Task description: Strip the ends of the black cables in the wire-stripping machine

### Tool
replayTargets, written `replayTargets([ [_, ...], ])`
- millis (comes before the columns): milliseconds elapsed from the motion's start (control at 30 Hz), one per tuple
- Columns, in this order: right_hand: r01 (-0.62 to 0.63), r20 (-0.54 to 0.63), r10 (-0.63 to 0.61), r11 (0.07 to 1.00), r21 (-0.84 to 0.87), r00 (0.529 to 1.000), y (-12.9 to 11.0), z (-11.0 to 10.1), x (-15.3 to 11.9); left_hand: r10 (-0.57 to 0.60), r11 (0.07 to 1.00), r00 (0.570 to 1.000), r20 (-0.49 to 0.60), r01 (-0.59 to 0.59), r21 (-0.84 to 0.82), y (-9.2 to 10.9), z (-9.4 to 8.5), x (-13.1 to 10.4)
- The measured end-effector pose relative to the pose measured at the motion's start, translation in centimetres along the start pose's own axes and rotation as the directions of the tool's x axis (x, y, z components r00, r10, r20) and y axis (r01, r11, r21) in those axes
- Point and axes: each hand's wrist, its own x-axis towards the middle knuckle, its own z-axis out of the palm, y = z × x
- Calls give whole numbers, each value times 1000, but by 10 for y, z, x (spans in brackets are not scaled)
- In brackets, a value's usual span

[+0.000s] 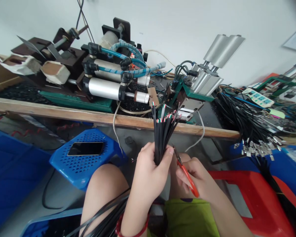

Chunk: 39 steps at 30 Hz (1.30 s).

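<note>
My left hand (pixel 151 168) is wrapped round a bundle of black cables (pixel 161 138). Their upper ends fan out above the fist, and red, white and green wire tips show at the cut ends. Below, the cables trail past my forearm toward my lap. In my right hand (pixel 196 174) is a pair of scissors or small snips with red handles (pixel 188 177); which kind I cannot tell for certain. Its dark, narrow blades point up and left, beside my left thumb and close to the bundle.
Pneumatic cylinders (pixel 105 89) with blue hoses stand on the wooden-edged bench (pixel 135 121). A second cylinder machine (pixel 202 79) is to their right. Cables with metal connectors (pixel 259 146) hang over the bench edge. A phone (pixel 86 148) lies on a blue stool (pixel 88 164); a red stool (pixel 259 197) is at right.
</note>
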Motion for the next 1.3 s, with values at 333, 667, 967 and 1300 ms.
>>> replayTargets([
  [333,7,13,-7,1000,1,1000,1,-3,-2,-2,1000,1000,4,2,11,0,-3,-2],
  [667,88,-74,-84,995,43,994,11,-2,-3,-55,998,998,-30,54,-12,1,-2,0],
  [967,-510,-756,178,829,-230,630,26,-143,22,-94,987,994,-47,87,-131,7,-5,-2],
  [1300,-154,-674,-138,923,-354,725,3,-74,46,-85,972,993,-77,66,-226,10,-13,-3],
])
